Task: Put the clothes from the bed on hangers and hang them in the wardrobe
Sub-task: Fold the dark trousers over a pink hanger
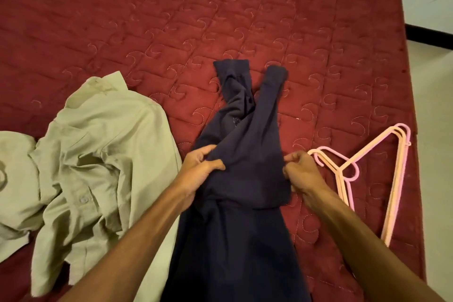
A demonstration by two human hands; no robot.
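View from above onto a bed (220,7) covered in a dark red quilted spread with stitched swirl patterns. Both of the person's bare forearms reach in from 6 o'clock toward the middle.

At the centre lies a navy garment (245,240), stretched lengthwise from 6 o'clock toward 12 o'clock. Its far end splits into 2 narrow parts that cross over each other and rest flat on the spread; whether they are sleeves or legs cannot be told. The left hand (198,167) grips the garment's left edge, thumb on top and fingers curled underneath the cloth. The right hand (302,171) pinches the garment's right edge between curled fingers and thumb. Between the 2 hands the cloth is lifted and bunched into a fold.

At 9 o'clock, just beside the navy garment and touching its lower left side, a pale green buttoned shirt (98,154) lies crumpled, collar toward 11 o'clock. More pale green cloth (14,167) sits at the far left edge; whether it is a separate piece cannot be told.

At 3 o'clock, near the right hand, a small stack of plastic hangers (342,168) in pink and peach lies flat on the spread, hooks pointing toward the hand.

Pale floor (436,105) shows along the right edge.
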